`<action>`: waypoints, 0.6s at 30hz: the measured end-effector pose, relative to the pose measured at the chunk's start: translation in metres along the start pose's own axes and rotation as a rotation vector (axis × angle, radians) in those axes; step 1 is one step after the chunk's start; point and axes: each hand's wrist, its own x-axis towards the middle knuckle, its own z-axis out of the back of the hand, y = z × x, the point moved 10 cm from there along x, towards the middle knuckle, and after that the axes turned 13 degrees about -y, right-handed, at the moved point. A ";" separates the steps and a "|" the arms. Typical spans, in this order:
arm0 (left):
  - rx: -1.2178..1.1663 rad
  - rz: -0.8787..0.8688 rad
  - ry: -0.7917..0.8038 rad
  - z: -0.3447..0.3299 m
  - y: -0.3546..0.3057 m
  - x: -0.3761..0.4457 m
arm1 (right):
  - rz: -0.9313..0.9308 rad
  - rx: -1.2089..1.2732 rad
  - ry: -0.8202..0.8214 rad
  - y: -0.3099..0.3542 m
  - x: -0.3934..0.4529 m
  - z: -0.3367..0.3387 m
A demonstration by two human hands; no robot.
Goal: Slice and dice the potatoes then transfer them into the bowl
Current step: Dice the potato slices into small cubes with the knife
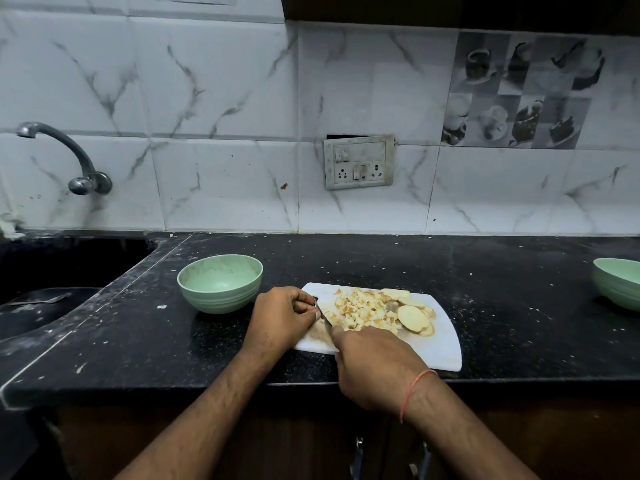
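A white cutting board (440, 344) lies on the black counter. On it sits a heap of diced potato (362, 308), with several uncut slices (412, 317) at its right. My right hand (374, 368) grips a knife, whose blade (323, 315) lies at the left of the heap, mostly hidden. My left hand (282, 318) is curled at the board's left end, its fingertips touching the blade tip. A pale green bowl (220, 282) stands just left of the board, apparently empty.
A second green bowl (618, 282) sits at the counter's far right edge. A dark sink (45, 299) with a wall tap (65, 150) is at the left. A switch socket (358, 161) is on the tiled wall. The counter's front edge (173, 389) runs below my hands.
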 end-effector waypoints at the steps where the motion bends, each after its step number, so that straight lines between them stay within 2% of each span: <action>1: 0.002 -0.001 0.000 0.000 0.000 0.000 | 0.011 -0.014 0.014 -0.002 -0.001 0.002; 6: 0.013 -0.008 -0.002 0.000 0.000 0.000 | 0.069 -0.066 0.051 -0.010 -0.014 0.021; 10: 0.013 0.007 -0.003 0.001 0.001 0.000 | 0.069 -0.040 -0.011 -0.013 -0.017 0.038; 18: 0.016 0.003 -0.003 0.001 0.001 -0.002 | 0.037 -0.037 -0.008 -0.017 0.005 0.028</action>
